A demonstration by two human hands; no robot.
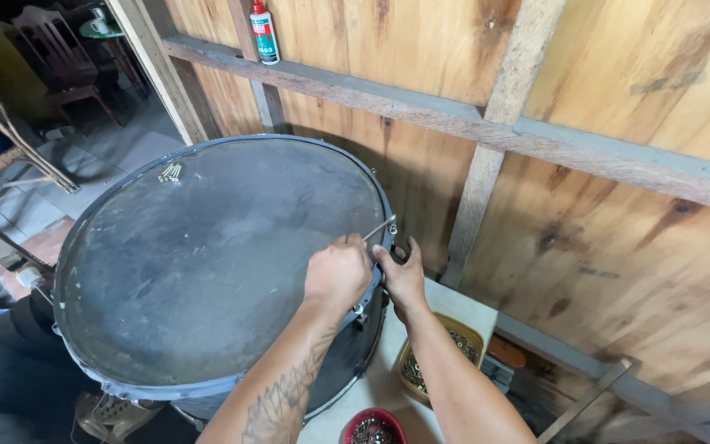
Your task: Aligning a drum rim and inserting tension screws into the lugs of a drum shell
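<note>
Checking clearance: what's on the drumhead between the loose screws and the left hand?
Nothing: head view shows bare drumhead between the screws and the left hand.

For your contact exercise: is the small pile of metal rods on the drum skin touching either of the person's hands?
Apart. The head view shows the rods lying at the far left edge of the drum, with bare skin between them and the left hand and right hand at the right rim.

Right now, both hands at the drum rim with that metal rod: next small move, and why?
Probably ease the rod down into its fitting on the drum rim. The left hand pinches the thin rod, which slants up to the rim edge, while the right hand braces the hoop just beside it. More loose rods wait on the drumhead's far side.
</note>
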